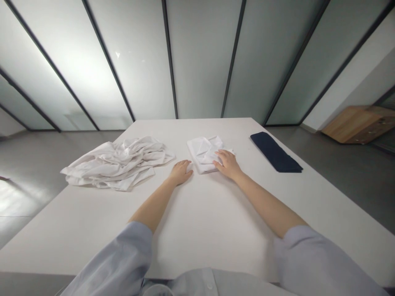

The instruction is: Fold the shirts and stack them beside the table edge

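Note:
A small folded white cloth [203, 152] lies near the middle of the white table [200, 213]. My right hand [227, 163] rests flat on the cloth's near right part, fingers stretched out. My left hand [181, 171] lies palm down on the table, its fingertips touching the cloth's near left corner, fingers slightly curled. Neither hand holds anything.
A crumpled heap of white cloths [115, 163] lies at the table's left. A folded dark navy cloth [275, 152] lies near the right edge. Frosted glass panels stand behind the table. A wooden box [354, 123] sits on the floor at the right.

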`<action>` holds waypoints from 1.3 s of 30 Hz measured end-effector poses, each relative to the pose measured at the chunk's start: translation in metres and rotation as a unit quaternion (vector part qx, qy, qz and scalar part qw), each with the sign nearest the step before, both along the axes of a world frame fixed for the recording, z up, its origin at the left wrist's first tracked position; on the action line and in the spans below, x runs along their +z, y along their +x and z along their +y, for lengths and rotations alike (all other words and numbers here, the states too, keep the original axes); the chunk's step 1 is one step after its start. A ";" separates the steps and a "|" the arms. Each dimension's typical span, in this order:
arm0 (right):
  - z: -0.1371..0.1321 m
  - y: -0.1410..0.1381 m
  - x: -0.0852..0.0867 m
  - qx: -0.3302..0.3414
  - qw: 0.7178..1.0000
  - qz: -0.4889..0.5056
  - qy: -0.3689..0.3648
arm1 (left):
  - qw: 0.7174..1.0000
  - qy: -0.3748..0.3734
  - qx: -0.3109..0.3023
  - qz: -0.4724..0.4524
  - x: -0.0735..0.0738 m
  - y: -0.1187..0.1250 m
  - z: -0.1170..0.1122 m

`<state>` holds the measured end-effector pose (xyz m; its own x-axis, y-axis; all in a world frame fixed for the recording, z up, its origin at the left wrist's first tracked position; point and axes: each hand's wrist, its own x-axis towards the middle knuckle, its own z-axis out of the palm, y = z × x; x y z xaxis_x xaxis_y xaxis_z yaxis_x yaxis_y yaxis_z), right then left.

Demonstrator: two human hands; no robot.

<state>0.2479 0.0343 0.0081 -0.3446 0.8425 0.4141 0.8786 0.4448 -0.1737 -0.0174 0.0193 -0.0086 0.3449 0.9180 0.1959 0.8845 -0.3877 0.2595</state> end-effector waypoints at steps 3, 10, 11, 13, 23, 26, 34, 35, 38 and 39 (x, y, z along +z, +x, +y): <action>0.000 0.000 -0.014 -0.077 0.994 -0.022 -0.072 | 1.000 0.009 -0.004 0.000 0.001 0.001 -0.001; -0.002 -0.003 -0.016 -0.046 0.993 -0.013 -0.112 | 0.997 0.029 -0.066 -0.030 0.005 0.007 -0.004; -0.003 -0.004 -0.015 -0.036 0.993 -0.011 -0.113 | 0.996 0.029 -0.073 -0.032 0.007 0.008 -0.006; -0.007 -0.009 -0.013 -0.016 0.993 -0.012 -0.116 | 0.996 0.031 -0.080 -0.034 0.011 0.012 -0.009; -0.019 -0.034 0.006 -0.086 0.992 -0.022 -0.094 | 0.993 0.022 -0.109 0.043 0.014 0.027 -0.019; -0.007 -0.018 0.002 -0.163 0.979 0.059 -0.108 | 0.993 0.008 -0.110 0.044 0.014 0.026 -0.015; 0.013 0.021 -0.021 -0.147 0.960 0.221 -0.090 | 0.997 0.018 0.052 0.048 0.019 0.018 -0.011; 0.012 0.018 -0.023 -0.124 0.969 0.199 -0.078 | 0.996 0.019 0.076 0.048 0.019 0.018 -0.012; 0.004 0.001 -0.024 -0.038 0.993 0.112 -0.028 | 0.992 0.020 0.120 0.043 0.018 0.019 -0.013; 0.001 -0.004 -0.024 -0.006 0.996 0.086 -0.019 | 0.991 0.015 0.127 0.029 0.017 0.018 -0.011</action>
